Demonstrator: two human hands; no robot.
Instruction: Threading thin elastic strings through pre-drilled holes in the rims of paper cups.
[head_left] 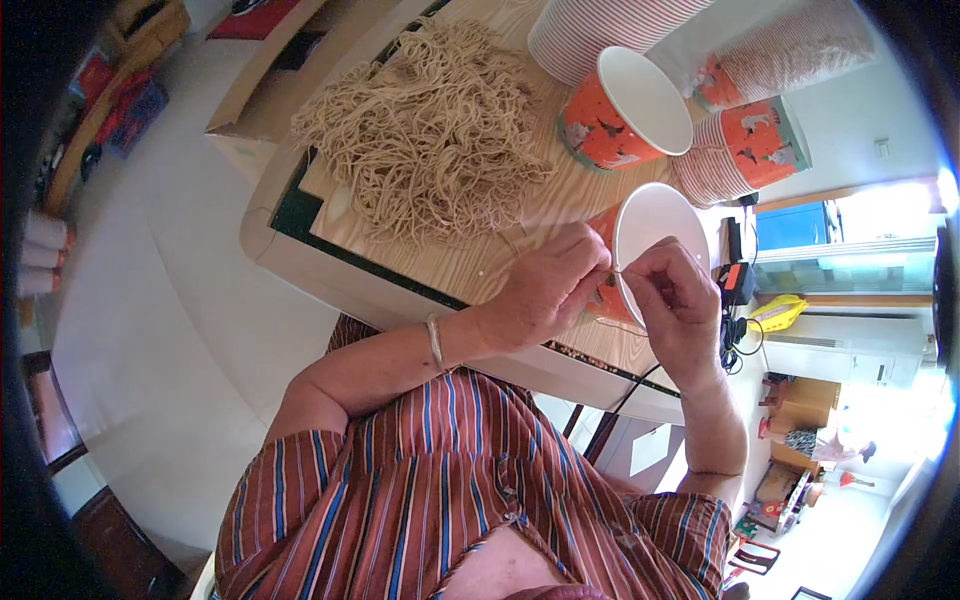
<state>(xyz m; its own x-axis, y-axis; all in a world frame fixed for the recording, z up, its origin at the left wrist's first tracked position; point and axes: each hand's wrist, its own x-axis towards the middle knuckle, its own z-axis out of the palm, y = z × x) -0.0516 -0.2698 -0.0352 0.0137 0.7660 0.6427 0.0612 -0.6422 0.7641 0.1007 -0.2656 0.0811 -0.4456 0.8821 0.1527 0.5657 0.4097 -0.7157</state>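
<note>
My left hand (548, 286), with a bracelet at the wrist, is closed in a pinch at the near-left rim of an orange paper bucket (660, 222) with a white inside. Close against it, my right hand (682, 305) pinches too, in front of the bucket's opening. A short bit of tan twine (616, 271) shows between the fingertips of both hands. Below the left fingers a thin strand runs along the bucket's lower side. To the left, a large loose heap of the same twine (430, 130) lies on the wood-grain tabletop (385, 262).
Another orange patterned bucket (610, 125) stands just beyond. Behind it are a tall nested stack of buckets (570, 45), a shorter stack (745, 150) and a plastic-wrapped stack (790, 60). Black cables (735, 345) lie at the right. An open cardboard box (265, 95) is at the far left.
</note>
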